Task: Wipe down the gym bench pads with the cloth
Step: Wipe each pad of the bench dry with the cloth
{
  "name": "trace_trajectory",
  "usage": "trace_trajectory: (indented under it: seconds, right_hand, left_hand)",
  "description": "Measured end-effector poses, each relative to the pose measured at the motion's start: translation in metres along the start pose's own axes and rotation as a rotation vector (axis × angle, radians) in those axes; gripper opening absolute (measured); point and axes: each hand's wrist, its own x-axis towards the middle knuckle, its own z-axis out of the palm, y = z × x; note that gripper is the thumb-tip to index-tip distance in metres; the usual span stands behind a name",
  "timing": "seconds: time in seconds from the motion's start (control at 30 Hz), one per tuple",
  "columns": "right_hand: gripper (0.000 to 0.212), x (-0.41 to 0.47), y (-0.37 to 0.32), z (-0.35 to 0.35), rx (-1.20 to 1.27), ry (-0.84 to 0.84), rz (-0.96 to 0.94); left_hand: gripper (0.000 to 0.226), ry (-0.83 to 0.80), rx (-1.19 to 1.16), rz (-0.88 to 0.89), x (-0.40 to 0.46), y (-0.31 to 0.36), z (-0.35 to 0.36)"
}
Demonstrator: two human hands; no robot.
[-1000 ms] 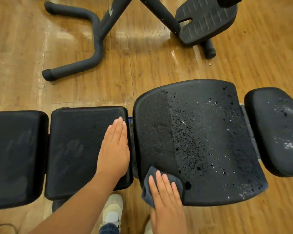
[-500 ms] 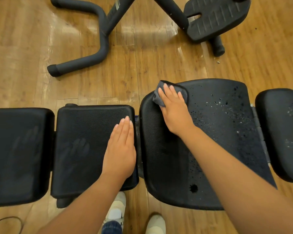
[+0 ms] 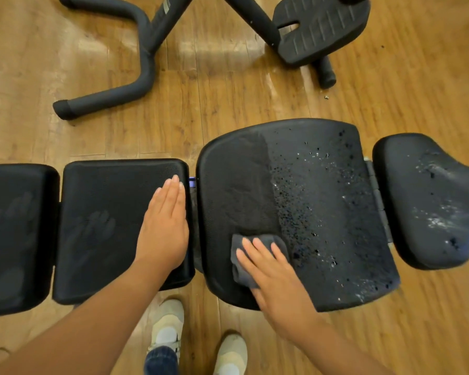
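Note:
A black gym bench runs left to right as several pads. The large seat pad (image 3: 322, 212) is wiped dull on its left part and speckled with droplets on its right part. My right hand (image 3: 274, 274) presses a dark grey cloth (image 3: 255, 244) flat on that pad's near left area, fingers straight. My left hand (image 3: 164, 226) rests flat on the right side of the smaller middle pad (image 3: 106, 226), which shows a faint handprint. The far-left pad (image 3: 14, 234) also bears handprints. The right end pad (image 3: 428, 201) carries wet white spots.
The bench stands on a wooden floor (image 3: 228, 104). Beyond it lie a black tubular frame leg (image 3: 136, 77) and a ribbed black footplate (image 3: 322, 25) of another machine. My two pale shoes (image 3: 168, 326) are close under the bench's near edge.
My right hand has drawn the cloth from the far left corner of the seat pad back toward me to its near edge. My left hand has stayed on the middle pad.

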Motion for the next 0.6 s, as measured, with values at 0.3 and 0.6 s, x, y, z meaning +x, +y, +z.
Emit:
trace_trajectory:
  seconds: [0.3,0.6]
  right_hand:
    - [0.066,-0.061,0.004,0.015,-0.02,-0.038,-0.086]
    - [0.074,-0.033,0.013,0.004,-0.042,-0.07,-0.094]
  left_hand:
    - [0.051,0.005,-0.016,-0.009,-0.001,0.003,-0.001]
    - [0.052,0.003,-0.042,0.0,-0.002,0.0,0.001]
